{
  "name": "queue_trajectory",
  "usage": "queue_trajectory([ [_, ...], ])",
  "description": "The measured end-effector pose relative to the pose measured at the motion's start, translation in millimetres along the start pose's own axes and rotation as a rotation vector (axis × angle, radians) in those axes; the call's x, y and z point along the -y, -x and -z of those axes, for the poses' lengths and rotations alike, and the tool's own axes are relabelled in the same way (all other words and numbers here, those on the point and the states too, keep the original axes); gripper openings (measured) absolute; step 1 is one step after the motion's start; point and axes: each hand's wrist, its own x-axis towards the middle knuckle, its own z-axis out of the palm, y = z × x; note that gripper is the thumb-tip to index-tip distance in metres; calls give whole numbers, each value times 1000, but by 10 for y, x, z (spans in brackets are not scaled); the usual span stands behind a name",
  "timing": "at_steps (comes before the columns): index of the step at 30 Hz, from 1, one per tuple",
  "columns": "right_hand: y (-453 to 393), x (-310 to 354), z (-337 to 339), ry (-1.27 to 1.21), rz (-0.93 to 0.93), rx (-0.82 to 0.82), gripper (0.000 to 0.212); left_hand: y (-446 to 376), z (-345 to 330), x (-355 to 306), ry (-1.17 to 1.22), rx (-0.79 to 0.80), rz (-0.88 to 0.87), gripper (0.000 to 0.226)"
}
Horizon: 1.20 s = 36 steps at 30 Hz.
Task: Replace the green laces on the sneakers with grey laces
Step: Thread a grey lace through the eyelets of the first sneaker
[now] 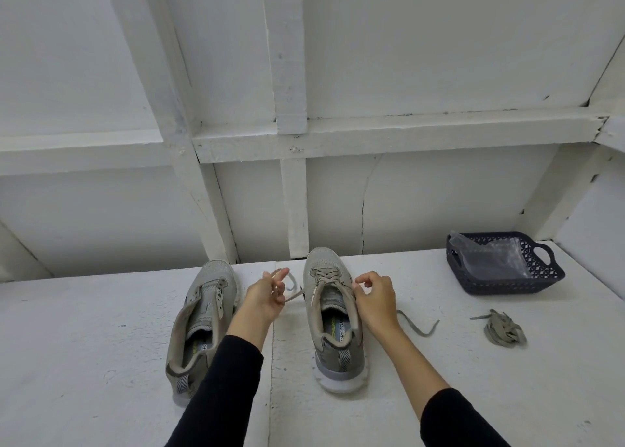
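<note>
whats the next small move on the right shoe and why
Probably feed the lace end pinched by the left hand into the next empty eyelet of the right grey mesh sneaker: only its front eyelets are laced, and the right hand pinches the other strand.

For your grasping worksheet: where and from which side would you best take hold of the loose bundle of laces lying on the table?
Pinch the lace bundle across its thick coiled middle, coming straight down from above. It lies flat on the table in a low heap with thin ends straggling out, so the ends alone would likely unravel it. The right hand is nearest.

Right sneaker half-laced; left sneaker unlaced; lace bundle apart
</note>
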Motion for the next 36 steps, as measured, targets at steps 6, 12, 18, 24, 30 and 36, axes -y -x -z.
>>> queue_trajectory([
  [6,-7,17,22,-44,23,-21,6,93,-111,25,-780,97,-587,16],
  [12,17,95,41,-153,119,-90,18,159,-197,71,-1091,338,-776,15],
  [18,28,163,5,-195,245,108,28,60,-183,60,-1193,372,-800,18],
  [24,6,138,-81,-108,266,185,11,-28,-137,76,-1212,389,-803,22],
  [30,-12,223,-91,-237,153,232,27,-14,-93,116,-1213,333,-929,17],
  [36,50,449,128,-465,119,206,34,22,-70,114,-1117,28,-1154,17],
])
